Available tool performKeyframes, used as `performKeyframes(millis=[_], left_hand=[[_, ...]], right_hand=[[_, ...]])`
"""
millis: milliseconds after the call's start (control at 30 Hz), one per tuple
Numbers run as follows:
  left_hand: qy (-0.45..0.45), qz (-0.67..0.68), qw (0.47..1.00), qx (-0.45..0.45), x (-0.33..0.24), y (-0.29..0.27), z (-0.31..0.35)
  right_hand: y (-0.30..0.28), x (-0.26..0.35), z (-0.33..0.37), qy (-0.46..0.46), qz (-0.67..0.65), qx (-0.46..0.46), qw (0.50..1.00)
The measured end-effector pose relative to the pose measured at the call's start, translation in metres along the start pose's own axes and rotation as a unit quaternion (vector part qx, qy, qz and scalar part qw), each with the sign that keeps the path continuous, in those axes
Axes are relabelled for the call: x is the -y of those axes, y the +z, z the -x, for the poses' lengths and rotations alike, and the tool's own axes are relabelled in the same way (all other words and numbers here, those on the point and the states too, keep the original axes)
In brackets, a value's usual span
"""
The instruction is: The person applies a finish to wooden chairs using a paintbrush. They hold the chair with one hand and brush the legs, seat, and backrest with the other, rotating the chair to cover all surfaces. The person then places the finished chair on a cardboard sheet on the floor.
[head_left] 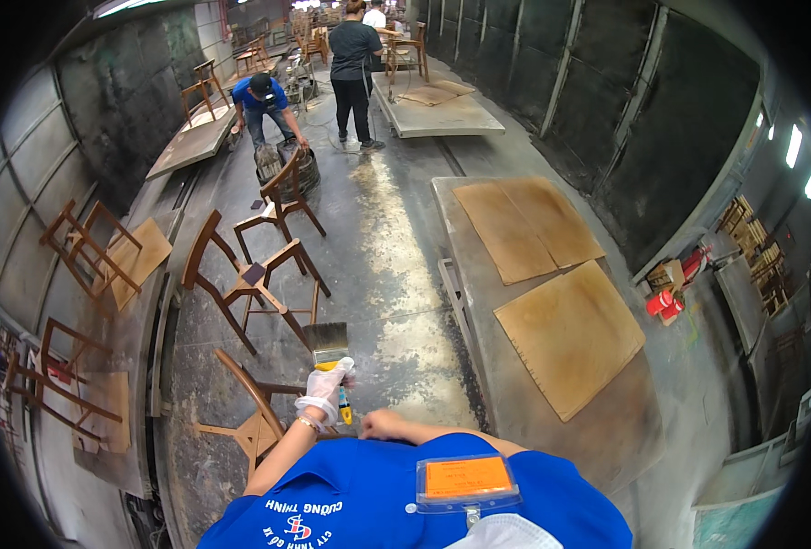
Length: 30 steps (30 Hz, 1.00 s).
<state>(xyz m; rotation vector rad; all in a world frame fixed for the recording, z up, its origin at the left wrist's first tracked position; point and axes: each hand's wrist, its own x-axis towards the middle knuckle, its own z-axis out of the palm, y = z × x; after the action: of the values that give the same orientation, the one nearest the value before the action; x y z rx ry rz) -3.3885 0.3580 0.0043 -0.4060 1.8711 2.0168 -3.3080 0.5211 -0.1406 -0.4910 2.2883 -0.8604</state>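
Note:
My left hand (330,382), in a thin clear glove, is closed around a wide paintbrush (329,353). The brush points away from me, its dark bristles up front and its yellow handle end below the hand. Bare and loosely curled, my right hand (384,425) is close to my body, just right of the handle; nothing shows in it. By my left forearm stands a brown wooden chair frame (257,434) without a seat. Farther off are a second chair frame (257,279) with a small dark pad (254,274) on it and a third chair (282,203).
At right, brown cardboard sheets (570,339) lie on a low grey platform (460,206). More chair frames (62,380) stand at left on cardboard. Ahead, a person in blue (264,96) bends over a dark tub (307,174); another in black (354,73) stands beside a farther platform (442,119).

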Motion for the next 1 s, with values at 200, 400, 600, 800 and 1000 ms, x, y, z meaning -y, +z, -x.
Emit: performKeyframes(millis=[200, 400, 600, 800, 1000], left_hand=[[0.017, 0.066, 0.997, -0.047, 0.014, -0.004, -0.011], [-0.016, 0.066, 0.997, -0.024, 0.026, 0.004, -0.019], [-0.013, 0.057, 0.998, -0.038, 0.016, 0.035, -0.024], [-0.058, -0.015, 0.998, 0.007, 0.001, 0.066, -0.038], [-0.019, -0.045, 0.996, 0.072, -0.013, 0.094, -0.054]], right_hand=[[-0.035, -0.157, 0.073, 0.226, -0.269, 0.076, 0.933], [0.015, -0.27, 0.273, 0.457, -0.396, -0.106, 0.79], [0.059, -0.255, 0.292, 0.436, -0.505, -0.114, 0.736], [0.038, -0.236, 0.255, 0.347, -0.512, -0.154, 0.771], [0.024, -0.225, 0.263, 0.326, -0.519, -0.215, 0.76]])
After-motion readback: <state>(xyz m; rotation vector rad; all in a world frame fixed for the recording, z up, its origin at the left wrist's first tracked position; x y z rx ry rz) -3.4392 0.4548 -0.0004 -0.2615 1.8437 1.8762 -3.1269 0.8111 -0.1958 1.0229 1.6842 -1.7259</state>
